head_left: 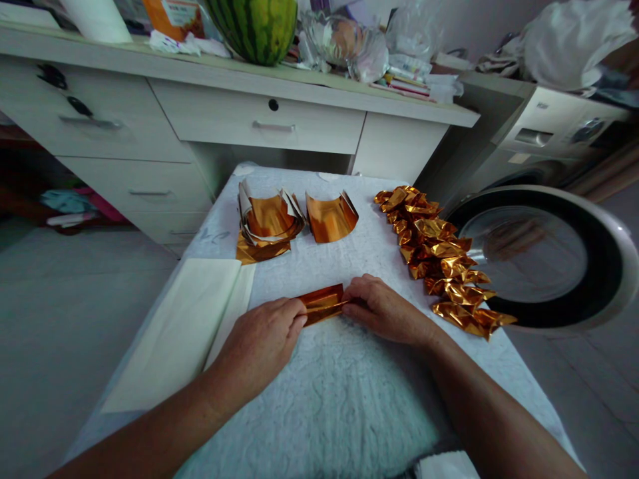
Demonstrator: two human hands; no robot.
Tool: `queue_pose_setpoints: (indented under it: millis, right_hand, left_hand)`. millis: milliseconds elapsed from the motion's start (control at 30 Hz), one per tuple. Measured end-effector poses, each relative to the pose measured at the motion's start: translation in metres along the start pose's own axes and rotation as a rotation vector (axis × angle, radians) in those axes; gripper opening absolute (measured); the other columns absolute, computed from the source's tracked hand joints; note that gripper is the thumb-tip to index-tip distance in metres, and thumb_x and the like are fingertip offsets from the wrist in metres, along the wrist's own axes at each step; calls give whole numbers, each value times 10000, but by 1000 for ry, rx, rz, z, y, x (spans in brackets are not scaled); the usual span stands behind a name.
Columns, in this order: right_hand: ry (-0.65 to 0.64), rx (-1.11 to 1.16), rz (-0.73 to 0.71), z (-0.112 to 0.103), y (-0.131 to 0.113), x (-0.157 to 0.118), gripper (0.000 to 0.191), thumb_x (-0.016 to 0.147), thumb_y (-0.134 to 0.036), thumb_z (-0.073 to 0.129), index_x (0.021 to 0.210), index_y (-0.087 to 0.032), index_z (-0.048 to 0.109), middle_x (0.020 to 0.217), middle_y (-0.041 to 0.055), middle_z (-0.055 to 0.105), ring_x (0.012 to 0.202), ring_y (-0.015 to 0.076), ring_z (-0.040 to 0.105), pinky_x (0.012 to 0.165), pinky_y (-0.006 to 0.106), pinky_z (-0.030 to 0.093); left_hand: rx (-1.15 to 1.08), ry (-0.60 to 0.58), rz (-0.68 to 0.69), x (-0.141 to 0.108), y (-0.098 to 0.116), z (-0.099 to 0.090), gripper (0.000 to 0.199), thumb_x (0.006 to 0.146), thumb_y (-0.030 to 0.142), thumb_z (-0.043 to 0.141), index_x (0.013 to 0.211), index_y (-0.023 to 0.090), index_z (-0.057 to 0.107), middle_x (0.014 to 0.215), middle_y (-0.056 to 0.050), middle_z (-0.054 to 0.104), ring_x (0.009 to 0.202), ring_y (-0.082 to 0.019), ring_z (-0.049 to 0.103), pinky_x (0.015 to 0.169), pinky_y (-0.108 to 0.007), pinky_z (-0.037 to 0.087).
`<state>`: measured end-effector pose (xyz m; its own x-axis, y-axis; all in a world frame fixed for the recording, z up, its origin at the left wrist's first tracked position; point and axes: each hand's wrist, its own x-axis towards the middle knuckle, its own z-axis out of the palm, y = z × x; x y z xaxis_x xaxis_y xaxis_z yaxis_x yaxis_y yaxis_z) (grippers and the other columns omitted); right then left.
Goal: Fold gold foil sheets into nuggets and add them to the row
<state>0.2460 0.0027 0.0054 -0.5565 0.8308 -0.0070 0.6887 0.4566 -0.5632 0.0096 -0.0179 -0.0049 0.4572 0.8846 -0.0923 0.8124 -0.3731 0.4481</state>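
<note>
A sheet of gold foil paper, partly folded into a narrow strip, lies between my hands near the middle of the covered table. My left hand pinches its left end, fingers closed. At the right end, my right hand grips the strip between thumb and fingers. Beyond them stands a stack of curled gold foil sheets, with a single curled gold sheet beside it. To the right runs a row of folded gold foil pieces, shaped with pointed ends.
Pale paper sheets lie along the table's left side. A light quilted cloth covers the table. Behind it is a white desk bearing a watermelon. At right, a washing machine's round door hangs open beside the table edge.
</note>
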Motion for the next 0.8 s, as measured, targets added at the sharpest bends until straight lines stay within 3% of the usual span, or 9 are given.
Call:
queue_pose_setpoints:
  millis: [367, 600, 800]
  right_hand:
    - [2, 0, 117, 1, -4, 3, 150, 901, -200, 534, 811, -165, 649, 767, 14, 633, 735, 135, 525, 763, 284, 360]
    - [8, -43, 225, 2, -12, 7, 118, 846, -178, 572, 775, -159, 665, 729, 21, 634, 729, 144, 511, 706, 275, 341]
    - [18, -81, 278, 2, -16, 7, 116, 830, -199, 583, 753, -163, 661, 719, 25, 638, 725, 151, 512, 680, 278, 336]
  left_hand:
    - [-24, -4, -9, -1, 2, -2, 181, 945, 238, 416, 879, 212, 582, 903, -22, 647, 858, -203, 619, 765, -342, 438]
    - [-55, -27, 5, -1, 1, -4, 299, 977, 271, 326, 790, 202, 547, 852, -28, 583, 840, -198, 586, 766, -343, 437]
    - [62, -27, -25, 2, 5, -3, 293, 967, 253, 331, 799, 195, 564, 854, -41, 600, 819, -207, 598, 771, -361, 448]
